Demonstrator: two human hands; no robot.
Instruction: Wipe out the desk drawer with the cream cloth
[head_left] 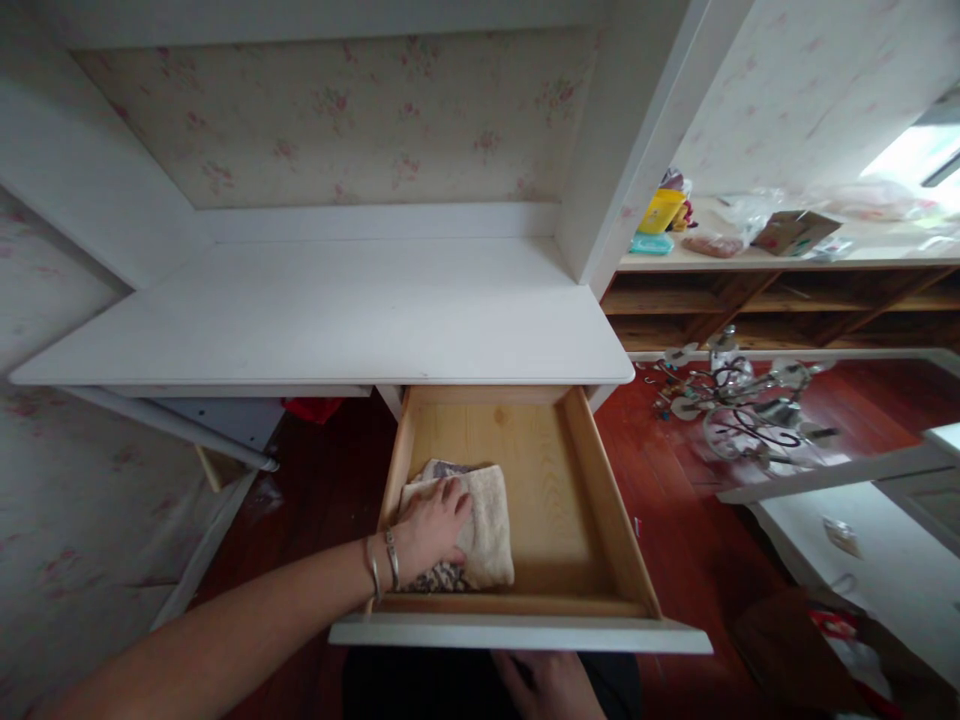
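Observation:
My left hand (435, 520), with two bracelets at the wrist, presses down on a folded beige cloth (490, 525) with its fingers bent over it. A patterned grey-brown part of the cloth shows under my palm and at the far edge. The cloth lies in the left half of a pulled-out wooden drawer (555, 480) with a white front. Below the drawer front, over my dark-clothed lap, is my right hand (555, 685). Its fingers are mostly hidden behind the drawer front.
The white desk top (360, 310) stands above the drawer, with side panels rising from it. A chandelier (750, 400) lies on the red floor at right. Behind it, low shelves (780, 295) bear bags and a cardboard box (795, 232). White furniture (862, 540) stands at lower right.

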